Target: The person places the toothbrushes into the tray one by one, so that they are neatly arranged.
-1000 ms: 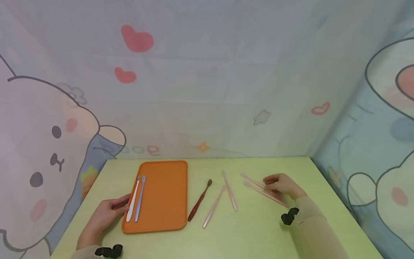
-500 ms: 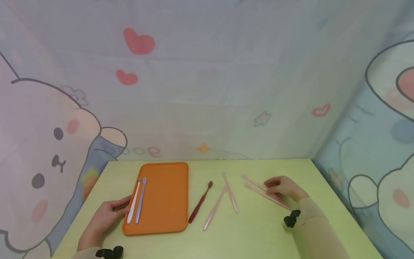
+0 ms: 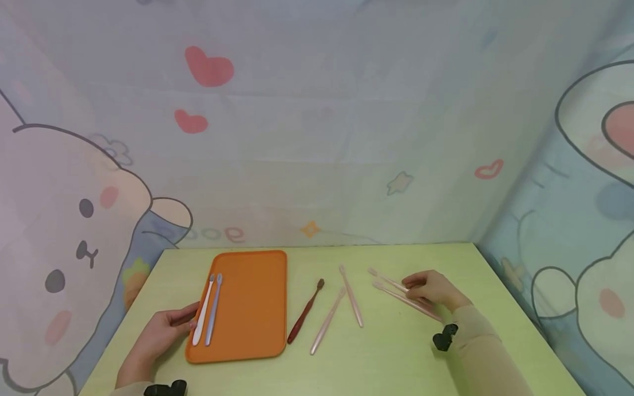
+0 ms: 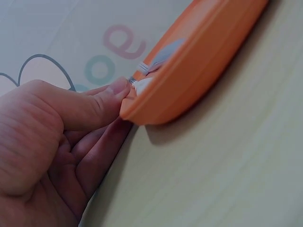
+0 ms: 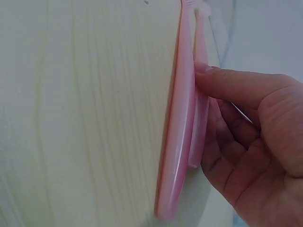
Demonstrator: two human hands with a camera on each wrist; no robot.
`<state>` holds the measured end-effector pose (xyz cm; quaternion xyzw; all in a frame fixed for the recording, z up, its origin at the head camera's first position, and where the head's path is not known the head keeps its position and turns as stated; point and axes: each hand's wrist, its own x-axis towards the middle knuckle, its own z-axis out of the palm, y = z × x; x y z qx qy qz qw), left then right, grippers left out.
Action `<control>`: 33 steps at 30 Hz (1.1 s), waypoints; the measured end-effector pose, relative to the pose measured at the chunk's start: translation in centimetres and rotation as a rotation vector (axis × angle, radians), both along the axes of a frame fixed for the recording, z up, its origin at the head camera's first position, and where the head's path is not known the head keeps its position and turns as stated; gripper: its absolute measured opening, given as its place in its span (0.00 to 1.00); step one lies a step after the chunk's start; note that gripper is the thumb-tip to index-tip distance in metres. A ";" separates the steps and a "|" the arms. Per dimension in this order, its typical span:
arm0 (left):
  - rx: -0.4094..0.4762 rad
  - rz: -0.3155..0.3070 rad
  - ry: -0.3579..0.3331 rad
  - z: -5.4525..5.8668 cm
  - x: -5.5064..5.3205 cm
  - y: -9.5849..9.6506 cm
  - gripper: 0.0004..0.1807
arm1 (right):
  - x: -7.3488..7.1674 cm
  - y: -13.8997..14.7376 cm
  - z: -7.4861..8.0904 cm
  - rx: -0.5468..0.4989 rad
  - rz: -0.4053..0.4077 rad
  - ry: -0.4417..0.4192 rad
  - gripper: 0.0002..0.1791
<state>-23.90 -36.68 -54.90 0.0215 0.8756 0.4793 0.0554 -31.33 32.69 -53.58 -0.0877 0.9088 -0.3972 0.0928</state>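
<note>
My left hand (image 3: 159, 336) grips the left edge of an orange tray (image 3: 252, 308), thumb over the rim and fingers beneath, as the left wrist view shows. Inside the tray lie a white toothbrush (image 3: 202, 316) and a light purple toothbrush (image 3: 214, 313), side by side. At the right, my right hand (image 3: 433, 289) pinches the handle of a pink toothbrush (image 5: 201, 116) between thumb and fingers. Alongside it, closer to the wrist camera, a second pink toothbrush (image 5: 177, 142) lies on the table.
Between the tray and my right hand lie a dark red toothbrush (image 3: 304, 316) and two more pink toothbrushes, one slanting (image 3: 327, 322) and one behind it (image 3: 351, 297). A printed cloth (image 3: 317, 137) stands along the back edge of the pale yellow-green table (image 3: 386, 357).
</note>
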 end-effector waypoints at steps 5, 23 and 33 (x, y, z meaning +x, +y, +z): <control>0.000 0.002 -0.005 0.1 0.1 0.0 0.32 | -0.4 0.1 -0.2 0.030 0.007 0.010 0.21; -0.033 -0.002 0.019 -0.3 -0.2 -0.1 0.30 | 0.0 -0.4 0.4 0.020 -0.033 -0.044 0.21; -0.022 0.006 0.008 0.0 0.1 0.1 0.31 | 0.0 -0.4 0.5 0.016 -0.028 -0.052 0.21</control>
